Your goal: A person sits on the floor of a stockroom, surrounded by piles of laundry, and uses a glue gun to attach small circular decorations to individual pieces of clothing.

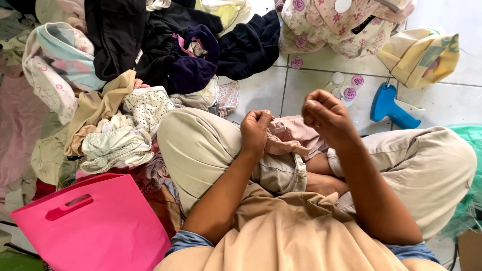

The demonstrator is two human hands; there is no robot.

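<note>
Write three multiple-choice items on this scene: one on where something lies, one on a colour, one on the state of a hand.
1. Where is the blue tagging gun?
A. On the white tiled floor
B. In the pink bag
C. In the left hand

2. What colour is the cloth on the lap?
A. Green
B. Pale pink
C. Black

3. How is the right hand?
A. Flat and open
B. Holding the gun
C. Closed, raised above the lap

Answers: 1 A, it lies on tile beyond the knee. 2 B, the bunched cloth is pale pink. 3 C, its fingers are curled into a fist.
</note>
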